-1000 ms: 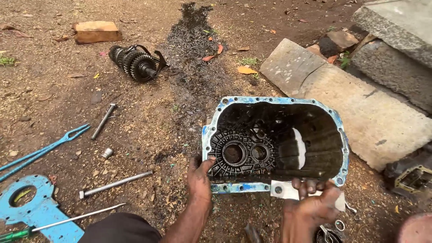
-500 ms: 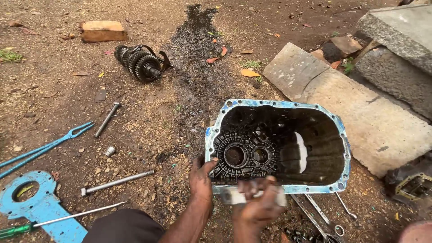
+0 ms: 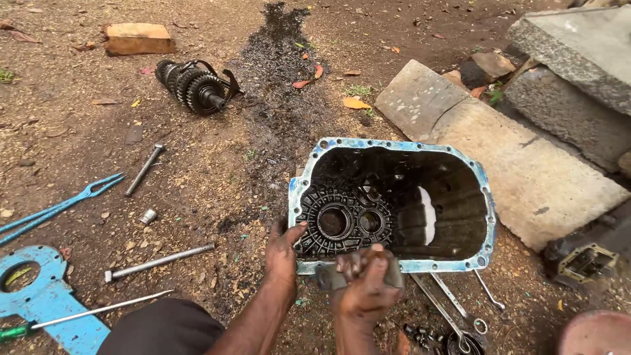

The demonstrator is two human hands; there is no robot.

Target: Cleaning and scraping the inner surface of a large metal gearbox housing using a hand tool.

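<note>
A black, oily gearbox housing (image 3: 453, 217) with a blue-painted flange lies open on the dirt. My left hand (image 3: 282, 246) grips its near left corner, thumb on the rim. My right hand (image 3: 365, 286) is closed around a grey metal piece (image 3: 327, 277) held against the near edge of the flange; what the piece is I cannot tell. Inside the housing, two round bearing bores (image 3: 335, 222) show in a ribbed wall.
A gear shaft cluster (image 3: 194, 85) lies far left beside a wood block (image 3: 138, 37). A dark oil stain (image 3: 279, 98) runs up the ground. Bolts (image 3: 158, 261), a socket (image 3: 148, 216), blue pliers (image 3: 62, 207), a blue plate (image 3: 46, 299), wrenches (image 3: 447, 309) and concrete slabs (image 3: 526, 164) surround it.
My right hand has moved left from the lower right and up to the near edge of the housing, now clenched on the grey piece. The left hand stays on the corner.
</note>
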